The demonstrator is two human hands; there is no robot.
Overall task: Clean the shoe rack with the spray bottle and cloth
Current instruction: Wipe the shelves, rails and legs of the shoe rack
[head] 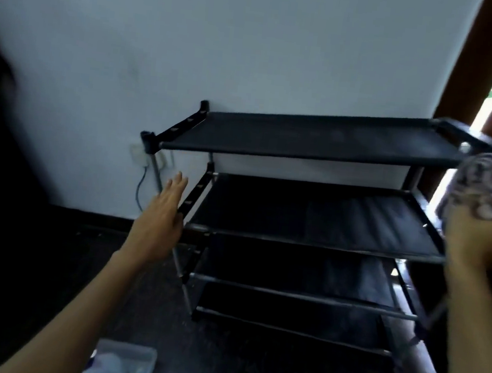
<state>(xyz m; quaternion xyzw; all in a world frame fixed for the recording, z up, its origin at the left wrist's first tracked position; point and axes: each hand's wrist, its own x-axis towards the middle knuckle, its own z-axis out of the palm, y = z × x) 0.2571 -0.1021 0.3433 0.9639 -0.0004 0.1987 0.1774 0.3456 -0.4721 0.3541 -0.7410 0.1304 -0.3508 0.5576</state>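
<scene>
A black shoe rack (319, 139) with several fabric shelves stands against the white wall. My left hand (163, 211) reaches forward with straight fingers, right at the left side bar of the second shelf. My right hand (482, 241) is raised at the right edge and grips a crumpled patterned cloth (482, 183) beside the top shelf's right end. The view is blurred. No spray bottle can be made out.
A clear plastic tray (126, 362) with pale items lies on the dark floor at the bottom. A wall socket with a cable (142, 181) sits left of the rack. A brown door frame (469, 73) rises at the right.
</scene>
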